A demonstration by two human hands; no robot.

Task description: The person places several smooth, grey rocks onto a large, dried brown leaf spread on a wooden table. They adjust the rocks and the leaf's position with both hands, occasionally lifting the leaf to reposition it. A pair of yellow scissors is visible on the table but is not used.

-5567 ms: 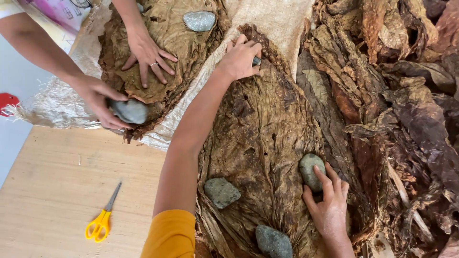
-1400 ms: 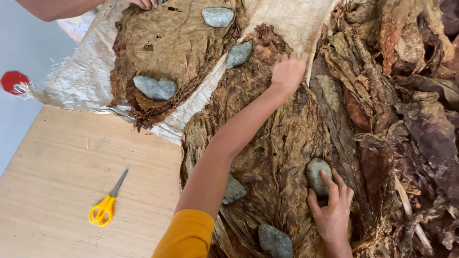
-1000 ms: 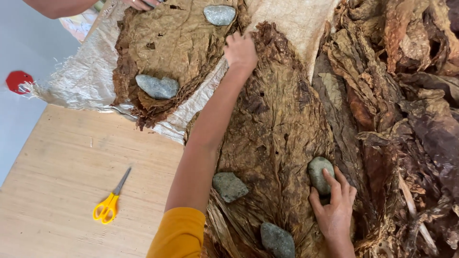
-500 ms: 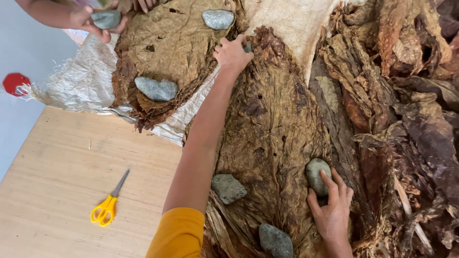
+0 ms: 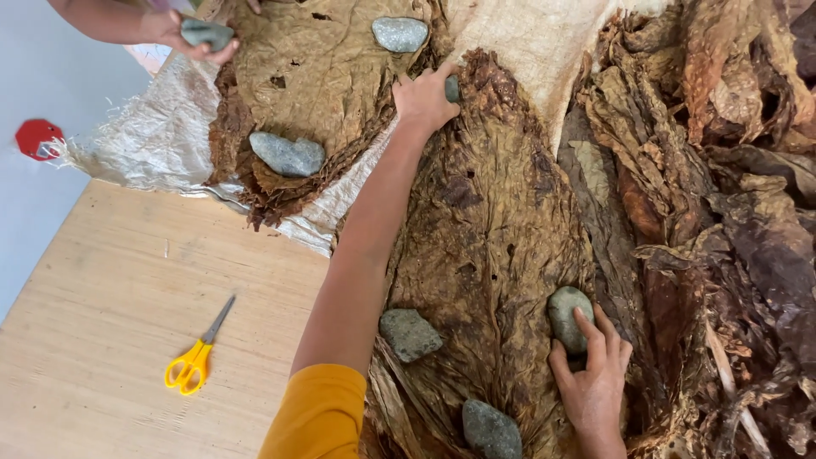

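While the big brown dried leaf lay spread over the table, the nearest stones sat loose at its near end: one dark grey stone by the stem and a paler angular stone just to its left; neither was touched by a hand. A little farther on, the right hand rested on the leaf with its fingers spread and laid against an oval grey stone, pressing on it rather than closing round it; judged from this, that stone was best kept pressed flat so the leaf could not creep. At the far tip the left hand reached out on a straight arm, its fingers curled down on a small grey stone at the leaf's upper edge; a good placement there, I judged, called for setting the stone on the leaf itself, not on the white woven sheet beside it, and for smoothing the brittle, holed surface gently, since it looked liable to tear. Yellow-handled scissors lay well apart on the bare wood. Beyond, another person's hand gripped a stone over a second leaf.
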